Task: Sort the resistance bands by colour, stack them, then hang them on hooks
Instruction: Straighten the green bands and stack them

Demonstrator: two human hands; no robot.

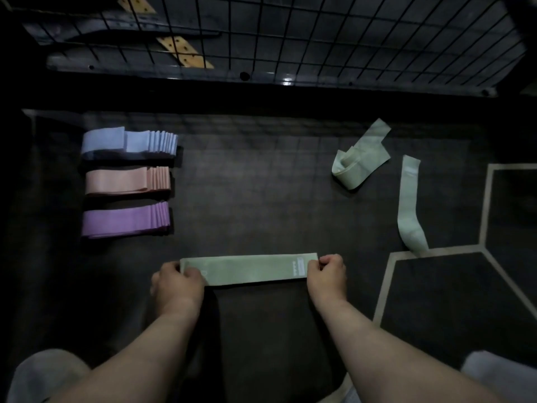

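A flat green resistance band [250, 269] lies stretched left to right on the dark floor in front of me. My left hand [177, 286] grips its left end and my right hand [327, 276] pinches its right end. At the left sit three neat stacks of bands: blue [129, 142], peach [128, 181] and purple [126, 221], one below the other. At the right lie loose green bands: a crumpled one [360, 158] and a long curved one [408, 205].
A black wire grid panel [319, 39] stands across the far side above a dark rail. Pale tape lines [436, 251] mark the floor at the right. My knees show at the bottom corners.
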